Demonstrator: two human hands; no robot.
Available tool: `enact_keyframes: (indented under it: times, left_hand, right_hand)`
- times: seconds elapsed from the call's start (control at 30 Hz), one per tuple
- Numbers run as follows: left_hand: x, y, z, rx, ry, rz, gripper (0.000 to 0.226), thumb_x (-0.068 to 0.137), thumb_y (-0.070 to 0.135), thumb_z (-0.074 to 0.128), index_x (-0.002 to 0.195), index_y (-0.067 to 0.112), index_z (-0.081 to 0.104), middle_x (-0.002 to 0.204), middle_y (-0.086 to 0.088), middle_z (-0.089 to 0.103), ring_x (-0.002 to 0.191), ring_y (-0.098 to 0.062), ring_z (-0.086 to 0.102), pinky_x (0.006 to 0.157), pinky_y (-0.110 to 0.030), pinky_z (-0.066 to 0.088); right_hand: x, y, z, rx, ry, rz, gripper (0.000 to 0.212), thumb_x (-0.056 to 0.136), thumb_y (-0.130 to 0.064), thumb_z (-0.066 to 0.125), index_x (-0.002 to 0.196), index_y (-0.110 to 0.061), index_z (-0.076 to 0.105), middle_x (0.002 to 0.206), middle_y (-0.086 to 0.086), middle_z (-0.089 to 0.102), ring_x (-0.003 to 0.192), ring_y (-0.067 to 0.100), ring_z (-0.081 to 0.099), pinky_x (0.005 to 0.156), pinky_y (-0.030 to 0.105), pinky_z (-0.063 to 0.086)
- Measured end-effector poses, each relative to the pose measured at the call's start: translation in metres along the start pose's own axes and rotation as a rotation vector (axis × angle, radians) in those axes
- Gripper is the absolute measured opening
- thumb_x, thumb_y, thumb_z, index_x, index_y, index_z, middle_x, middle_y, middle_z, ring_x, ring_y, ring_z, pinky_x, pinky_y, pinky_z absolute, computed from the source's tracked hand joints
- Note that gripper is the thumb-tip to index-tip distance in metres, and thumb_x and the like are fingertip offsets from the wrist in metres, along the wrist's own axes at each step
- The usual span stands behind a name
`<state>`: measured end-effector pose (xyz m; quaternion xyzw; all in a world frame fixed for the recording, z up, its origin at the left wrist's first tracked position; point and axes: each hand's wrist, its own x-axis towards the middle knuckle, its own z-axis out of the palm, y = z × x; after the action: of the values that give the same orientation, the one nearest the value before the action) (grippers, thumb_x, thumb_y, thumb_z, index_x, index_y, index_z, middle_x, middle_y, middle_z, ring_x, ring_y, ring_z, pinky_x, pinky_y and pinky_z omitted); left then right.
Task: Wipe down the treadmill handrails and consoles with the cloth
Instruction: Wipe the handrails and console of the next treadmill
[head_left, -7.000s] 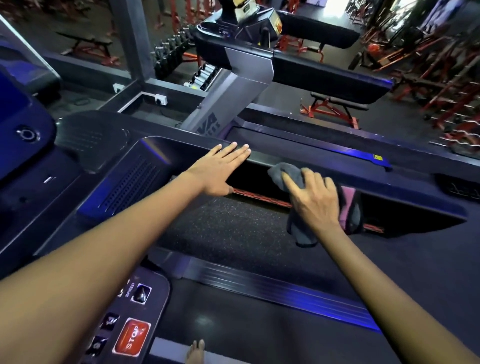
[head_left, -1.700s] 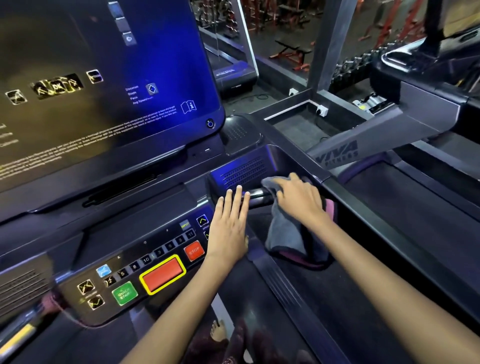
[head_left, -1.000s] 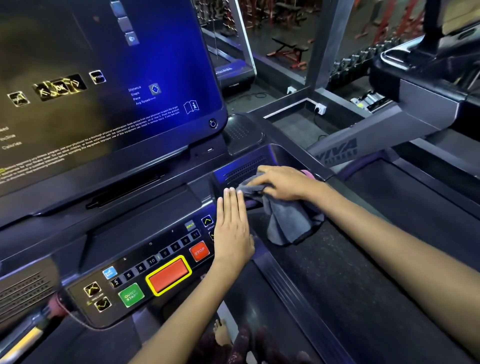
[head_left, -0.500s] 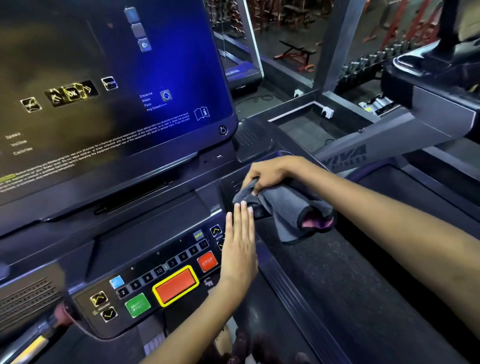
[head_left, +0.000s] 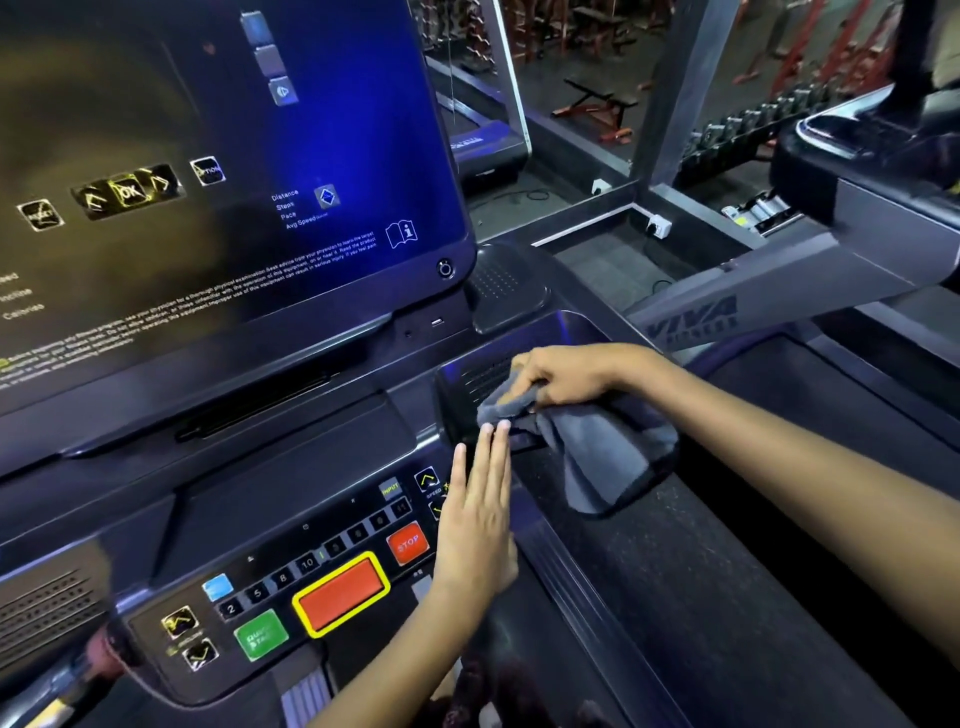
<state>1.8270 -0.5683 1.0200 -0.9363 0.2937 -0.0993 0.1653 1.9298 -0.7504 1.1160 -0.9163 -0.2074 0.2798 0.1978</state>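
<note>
head view: the right hand (head_left: 569, 375) grips the grey cloth (head_left: 597, 447) against the console's right vent corner (head_left: 478, 382); the left hand (head_left: 478, 512) lies flat, fingers together, by the stop button (head_left: 409, 543). keypad and screen (head_left: 218, 171) look left to wipe.

Dim gym light, with a strong blue glow spilling off the screen (head_left: 332, 156) at eleven o'clock and glinting on the dark console (head_left: 291, 467) beneath it. The screen's ten o'clock side reads murky yellow. Straight lines bow toward the frame's edges, and the seven o'clock corner smears into soft blur
</note>
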Motion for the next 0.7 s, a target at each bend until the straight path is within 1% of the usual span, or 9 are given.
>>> enact_keyframes:
  times: [0.07,0.13,0.23,0.33,0.4,0.47,0.53,0.63,0.7]
  left_hand:
    - [-0.001,0.0,0.0,-0.01,0.005,-0.004,0.108,0.086,0.054,0.04,0.136,-0.016,-0.024,0.142,-0.034,-0.034,0.135,-0.045,-0.027,0.105,-0.058,-0.027]
    - [-0.001,0.0,-0.002,-0.021,0.005,-0.015,0.109,0.085,0.056,0.04,0.138,-0.016,-0.022,0.143,-0.036,-0.031,0.136,-0.045,-0.024,0.107,-0.057,-0.025]
    - [-0.001,-0.001,-0.004,-0.033,-0.005,-0.015,0.109,0.084,0.056,0.04,0.139,-0.015,-0.02,0.143,-0.038,-0.028,0.136,-0.046,-0.022,0.109,-0.056,-0.022]
    - [0.0,-0.002,-0.006,-0.056,-0.02,-0.013,0.109,0.084,0.056,0.043,0.14,-0.015,-0.018,0.146,-0.036,-0.022,0.137,-0.045,-0.021,0.11,-0.054,-0.021]
    - [0.001,-0.002,-0.008,-0.059,-0.031,-0.021,0.109,0.085,0.056,0.042,0.139,-0.015,-0.021,0.147,-0.034,-0.02,0.137,-0.045,-0.02,0.111,-0.055,-0.02]
    - [0.002,0.001,-0.012,-0.058,-0.044,-0.027,0.107,0.088,0.055,0.04,0.136,-0.016,-0.024,0.148,-0.035,-0.017,0.139,-0.046,-0.016,0.111,-0.055,-0.018]
    - [0.006,0.005,-0.019,-0.068,-0.064,-0.029,0.103,0.091,0.053,0.039,0.135,-0.017,-0.022,0.151,-0.034,-0.011,0.141,-0.045,-0.008,0.11,-0.053,-0.015]
    - [0.02,0.003,-0.029,-0.117,-0.089,-0.029,0.097,0.09,0.051,0.042,0.143,-0.011,-0.011,0.152,-0.028,0.009,0.142,-0.04,0.009,0.116,-0.049,-0.004]
    - [0.03,-0.002,-0.033,-0.145,-0.089,-0.017,0.096,0.087,0.053,0.047,0.146,-0.005,-0.003,0.146,-0.021,0.02,0.138,-0.036,0.02,0.117,-0.047,0.007]
  right_hand:
    - [-0.008,0.009,0.009,0.016,0.076,0.081,0.036,0.084,0.002,0.052,0.109,-0.017,0.069,0.09,-0.004,0.05,0.097,0.016,0.051,0.093,0.029,0.04]
    - [-0.013,0.017,0.012,-0.001,0.099,0.205,0.033,0.087,-0.005,0.054,0.115,-0.02,0.065,0.085,-0.01,0.049,0.102,0.019,0.053,0.092,0.032,0.041]
    - [-0.024,0.026,0.019,-0.022,0.179,0.401,0.03,0.089,-0.008,0.049,0.114,-0.019,0.062,0.095,-0.002,0.053,0.106,0.023,0.054,0.079,0.03,0.037]
    - [-0.035,0.037,0.044,-0.024,0.372,0.617,0.037,0.091,-0.014,0.042,0.124,-0.025,0.055,0.119,0.014,0.051,0.115,0.035,0.051,0.092,0.04,0.04]
    - [-0.041,0.037,0.067,-0.01,0.55,0.746,0.039,0.094,-0.018,0.039,0.131,-0.026,0.049,0.123,0.018,0.045,0.113,0.04,0.05,0.092,0.044,0.041]
    - [-0.042,0.026,0.09,-0.01,0.732,0.808,0.04,0.095,-0.02,0.041,0.134,-0.024,0.047,0.121,0.019,0.043,0.104,0.041,0.054,0.083,0.044,0.044]
    - [-0.042,0.011,0.11,-0.001,0.834,0.793,0.043,0.093,-0.02,0.045,0.136,-0.023,0.044,0.12,0.018,0.042,0.098,0.041,0.057,0.077,0.044,0.045]
    - [-0.049,0.008,0.121,0.011,0.845,0.763,0.045,0.093,-0.022,0.046,0.138,-0.025,0.041,0.125,0.017,0.042,0.097,0.042,0.058,0.076,0.044,0.045]
    - [-0.051,0.019,0.111,-0.002,0.856,0.833,0.041,0.094,-0.022,0.044,0.135,-0.023,0.045,0.128,0.019,0.043,0.099,0.042,0.058,0.078,0.044,0.045]
